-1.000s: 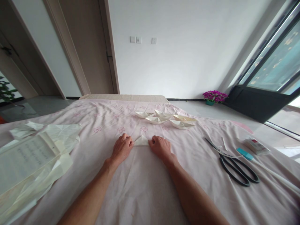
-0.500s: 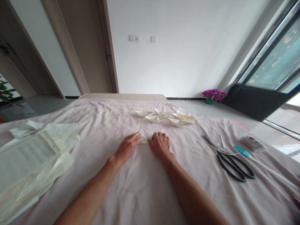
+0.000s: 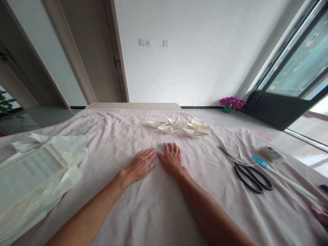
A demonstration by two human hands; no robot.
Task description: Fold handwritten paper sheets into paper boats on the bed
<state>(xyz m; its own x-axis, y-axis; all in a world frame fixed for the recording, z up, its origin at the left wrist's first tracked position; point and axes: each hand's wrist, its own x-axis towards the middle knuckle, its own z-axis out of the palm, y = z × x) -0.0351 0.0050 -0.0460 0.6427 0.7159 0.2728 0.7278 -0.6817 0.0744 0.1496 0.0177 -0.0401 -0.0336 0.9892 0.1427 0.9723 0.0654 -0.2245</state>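
Observation:
A small folded piece of pale paper lies on the pink cloth, mostly covered by my hands. My left hand rests flat on its left side, fingers stretched out and pointing to the right. On the other side, my right hand lies palm down with its fingers extended and slightly spread, the thumb touching the paper. Only a light peak and edge of the paper show between the hands. Beyond them stand several folded paper boats, grouped close together.
Black-handled scissors lie at the right, near a small box and a white stick with a blue end. Loose printed paper sheets are piled at the left. Magenta flowers stand on the floor by the wall.
My left hand has turned and flattened over the paper's left part, its fingertips now nearer my right hand. The right hand's fingers have straightened, and less of the paper shows.

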